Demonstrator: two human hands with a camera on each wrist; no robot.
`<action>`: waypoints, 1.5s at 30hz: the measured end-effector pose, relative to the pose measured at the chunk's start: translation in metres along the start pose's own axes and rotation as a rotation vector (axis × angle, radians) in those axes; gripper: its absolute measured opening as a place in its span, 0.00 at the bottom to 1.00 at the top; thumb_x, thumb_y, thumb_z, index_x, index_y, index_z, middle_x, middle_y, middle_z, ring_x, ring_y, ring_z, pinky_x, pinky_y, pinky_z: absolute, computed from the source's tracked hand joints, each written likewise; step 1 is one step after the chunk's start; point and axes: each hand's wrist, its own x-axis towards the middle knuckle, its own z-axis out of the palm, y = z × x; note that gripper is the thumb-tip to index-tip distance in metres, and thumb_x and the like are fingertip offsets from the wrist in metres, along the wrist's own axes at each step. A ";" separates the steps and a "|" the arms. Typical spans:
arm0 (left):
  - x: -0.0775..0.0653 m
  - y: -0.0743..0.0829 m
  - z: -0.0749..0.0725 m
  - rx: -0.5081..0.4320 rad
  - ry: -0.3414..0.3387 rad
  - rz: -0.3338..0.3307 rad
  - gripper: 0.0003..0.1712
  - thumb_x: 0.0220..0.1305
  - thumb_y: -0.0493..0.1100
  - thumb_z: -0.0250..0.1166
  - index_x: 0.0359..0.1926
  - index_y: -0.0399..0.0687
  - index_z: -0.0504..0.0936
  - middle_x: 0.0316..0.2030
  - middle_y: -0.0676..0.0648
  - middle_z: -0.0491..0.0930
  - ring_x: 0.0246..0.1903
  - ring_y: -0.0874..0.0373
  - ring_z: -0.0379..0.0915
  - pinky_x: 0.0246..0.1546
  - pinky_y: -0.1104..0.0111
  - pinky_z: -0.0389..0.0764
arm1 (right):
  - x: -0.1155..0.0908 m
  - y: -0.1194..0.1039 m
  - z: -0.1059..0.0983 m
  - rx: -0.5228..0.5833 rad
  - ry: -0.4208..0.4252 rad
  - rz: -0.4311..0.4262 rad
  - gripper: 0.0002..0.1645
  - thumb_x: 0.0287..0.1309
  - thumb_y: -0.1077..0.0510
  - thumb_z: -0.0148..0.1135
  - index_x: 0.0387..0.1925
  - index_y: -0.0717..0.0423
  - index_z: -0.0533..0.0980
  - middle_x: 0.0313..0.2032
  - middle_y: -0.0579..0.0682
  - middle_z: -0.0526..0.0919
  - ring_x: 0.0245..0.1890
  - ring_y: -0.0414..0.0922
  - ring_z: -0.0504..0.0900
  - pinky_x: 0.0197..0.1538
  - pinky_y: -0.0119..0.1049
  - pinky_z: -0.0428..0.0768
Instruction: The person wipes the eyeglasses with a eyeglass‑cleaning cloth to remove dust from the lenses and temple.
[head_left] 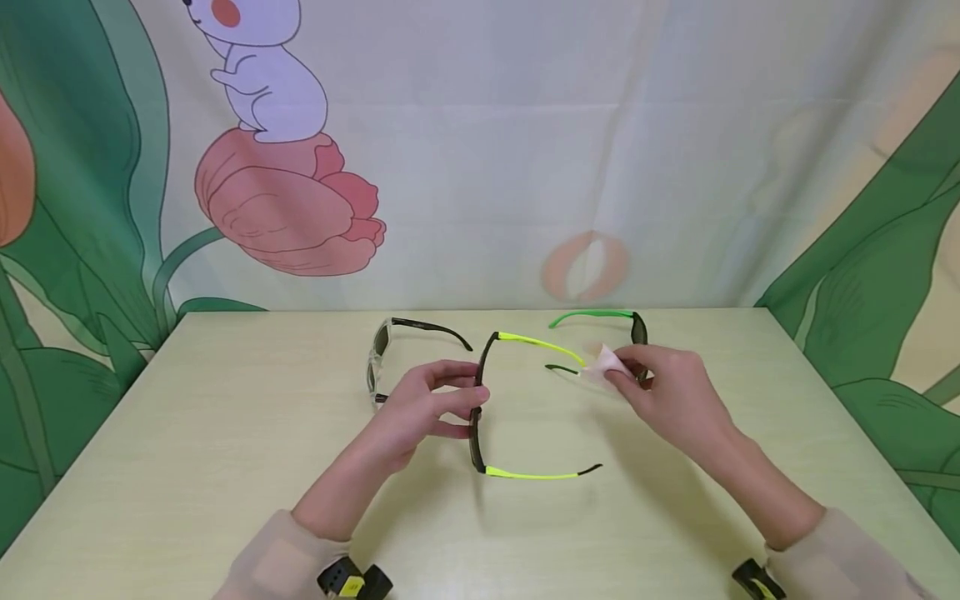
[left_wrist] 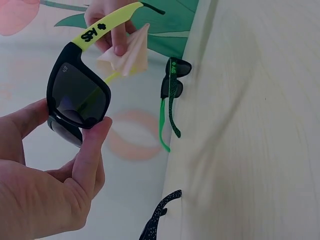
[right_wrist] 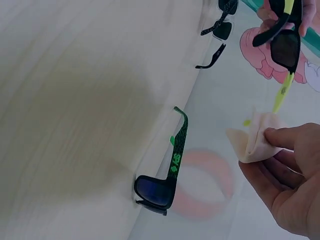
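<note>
My left hand [head_left: 420, 408] pinches a pair of sunglasses [left_wrist: 80, 95] by the bridge, holding them above the table. Their front is black with dark lenses, and both yellow temples stretch out to the right. A thin pale pink cloth [right_wrist: 260, 137] is pinched between the thumb and fingers of my right hand [head_left: 678, 400]. The cloth wraps over the end of the far yellow temple [head_left: 540, 342], hiding its tip. The near temple [head_left: 532, 476] is uncovered, its black tip free in the air.
Sunglasses with green temples [right_wrist: 155, 192] stand at the back of the table [head_left: 225, 433], partly behind my right hand. Another pair with a clear front and black temples [head_left: 378, 342] lies behind my left hand. A printed curtain [head_left: 465, 167] hangs along the table's back edge.
</note>
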 end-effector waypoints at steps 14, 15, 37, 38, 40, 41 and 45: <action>-0.005 0.001 0.023 0.042 -0.098 0.015 0.29 0.55 0.42 0.72 0.57 0.39 0.74 0.48 0.40 0.73 0.35 0.52 0.77 0.37 0.55 0.83 | 0.004 -0.019 0.012 0.036 -0.117 -0.006 0.09 0.53 0.59 0.71 0.39 0.50 0.85 0.30 0.39 0.84 0.27 0.34 0.78 0.33 0.34 0.80; -0.006 0.000 0.024 0.050 -0.100 0.013 0.29 0.55 0.42 0.72 0.57 0.40 0.75 0.48 0.40 0.73 0.34 0.52 0.77 0.36 0.55 0.83 | 0.005 -0.020 0.013 0.027 -0.120 -0.009 0.09 0.53 0.59 0.72 0.39 0.50 0.85 0.30 0.39 0.84 0.27 0.34 0.78 0.32 0.33 0.79; -0.003 -0.006 0.040 0.051 -0.149 -0.018 0.24 0.56 0.42 0.71 0.52 0.39 0.77 0.44 0.40 0.74 0.31 0.54 0.77 0.35 0.56 0.84 | 0.014 -0.040 0.020 -0.033 -0.014 -0.195 0.11 0.50 0.59 0.74 0.37 0.52 0.84 0.31 0.41 0.82 0.30 0.37 0.80 0.34 0.34 0.79; -0.003 -0.006 0.040 0.050 -0.148 -0.019 0.24 0.56 0.42 0.71 0.52 0.39 0.77 0.44 0.40 0.74 0.31 0.55 0.77 0.35 0.56 0.84 | 0.014 -0.039 0.020 -0.032 -0.015 -0.195 0.11 0.50 0.59 0.74 0.37 0.52 0.84 0.31 0.41 0.82 0.30 0.37 0.80 0.34 0.34 0.79; -0.003 -0.006 0.040 0.048 -0.145 -0.015 0.24 0.56 0.41 0.71 0.52 0.39 0.77 0.44 0.40 0.74 0.31 0.55 0.77 0.35 0.56 0.84 | 0.014 -0.038 0.020 -0.032 -0.015 -0.194 0.11 0.49 0.59 0.74 0.37 0.51 0.84 0.31 0.41 0.82 0.30 0.37 0.80 0.33 0.33 0.79; -0.003 -0.006 0.040 0.047 -0.141 -0.014 0.24 0.56 0.41 0.71 0.53 0.39 0.77 0.44 0.40 0.74 0.32 0.54 0.77 0.35 0.56 0.84 | 0.014 -0.037 0.020 -0.033 -0.014 -0.192 0.11 0.49 0.59 0.74 0.37 0.51 0.84 0.31 0.40 0.82 0.30 0.37 0.80 0.33 0.33 0.79; -0.001 -0.008 0.037 0.032 -0.123 -0.007 0.25 0.56 0.41 0.71 0.54 0.38 0.76 0.45 0.40 0.74 0.34 0.53 0.77 0.35 0.55 0.84 | 0.013 -0.033 0.018 -0.052 -0.013 -0.168 0.12 0.47 0.60 0.75 0.37 0.51 0.84 0.32 0.41 0.83 0.29 0.37 0.80 0.32 0.33 0.78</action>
